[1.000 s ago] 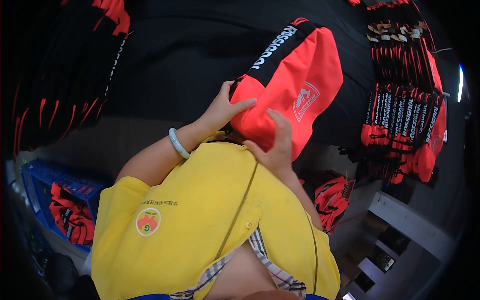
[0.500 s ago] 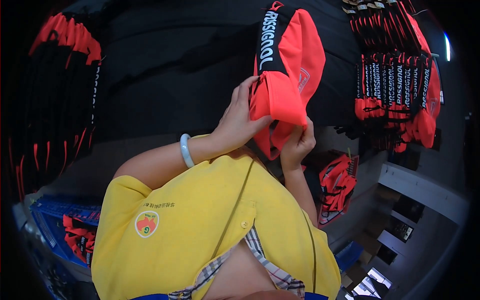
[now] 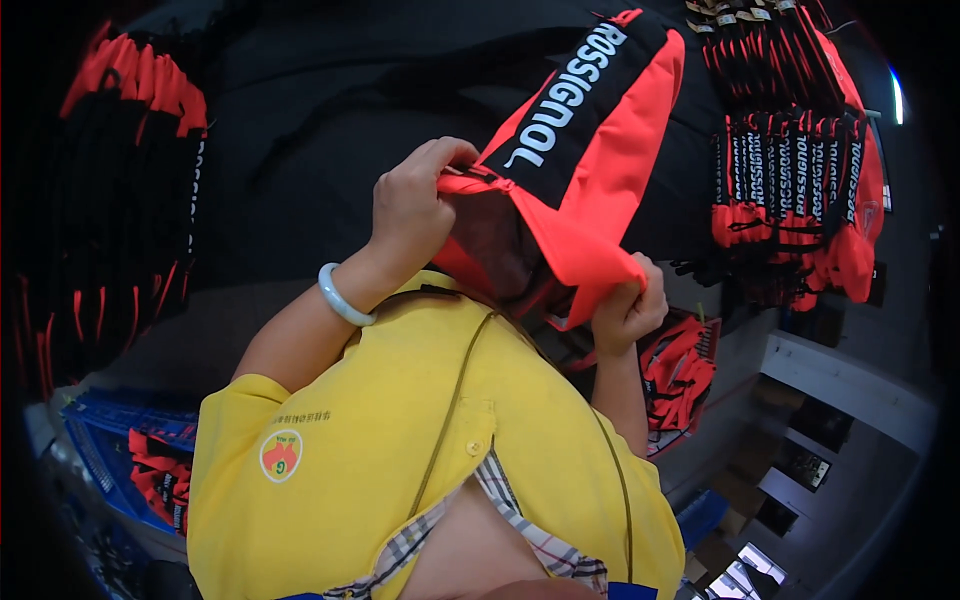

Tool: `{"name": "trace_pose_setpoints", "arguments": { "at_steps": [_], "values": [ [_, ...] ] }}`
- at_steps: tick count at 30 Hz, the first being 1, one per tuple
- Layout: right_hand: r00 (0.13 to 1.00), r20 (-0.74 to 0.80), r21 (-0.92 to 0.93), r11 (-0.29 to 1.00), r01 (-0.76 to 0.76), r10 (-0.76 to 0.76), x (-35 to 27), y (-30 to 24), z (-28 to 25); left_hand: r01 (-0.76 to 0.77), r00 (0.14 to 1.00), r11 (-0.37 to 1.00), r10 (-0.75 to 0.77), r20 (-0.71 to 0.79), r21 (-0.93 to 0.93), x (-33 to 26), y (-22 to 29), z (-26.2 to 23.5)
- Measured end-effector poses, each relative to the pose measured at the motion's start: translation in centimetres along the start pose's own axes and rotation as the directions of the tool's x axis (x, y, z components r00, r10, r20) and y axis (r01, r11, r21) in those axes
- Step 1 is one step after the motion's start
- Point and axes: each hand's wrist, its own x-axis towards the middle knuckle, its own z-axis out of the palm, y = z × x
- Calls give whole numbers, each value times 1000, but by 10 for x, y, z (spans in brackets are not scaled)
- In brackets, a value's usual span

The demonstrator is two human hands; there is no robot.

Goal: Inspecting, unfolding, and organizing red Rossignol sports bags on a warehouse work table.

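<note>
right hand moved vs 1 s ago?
Yes. The right hand has slid off the middle of the red bag to its lower right edge, nearer the stack of red-and-black bags; fingers now pinch the edge.

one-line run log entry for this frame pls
left hand: grips red bag opening edge | right hand: grips lower edge | bag: held open, above black table
</note>
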Motion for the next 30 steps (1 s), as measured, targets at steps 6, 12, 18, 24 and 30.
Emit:
{"name": "trace_pose_setpoints", "arguments": {
  "at_steps": [6, 12, 18, 24, 30],
  "values": [
    [991, 44, 215, 970, 113, -125, 8, -23, 20, 37, 981, 924, -106, 162, 380, -2, 25, -11],
    [989, 32, 236, 962, 135, -146, 21, -33, 30, -246, 965, 859, 260, 31, 448, 25, 14, -5],
    [909, 51, -7, 910, 415, -415, 84, -39, -2, -262, 947, 964, 250, 203, 36, 36, 21, -11],
    [739, 47, -86, 734, 674, -672, 163, -68, -20, -254, 934, 955, 283, 216, -154, 35, 47, -24],
    [827, 176, -16, 838, 545, -534, 206, -43, 58, -138, 674, 878, 422, 606, -458, 13, 55, -35]
  ]
}}
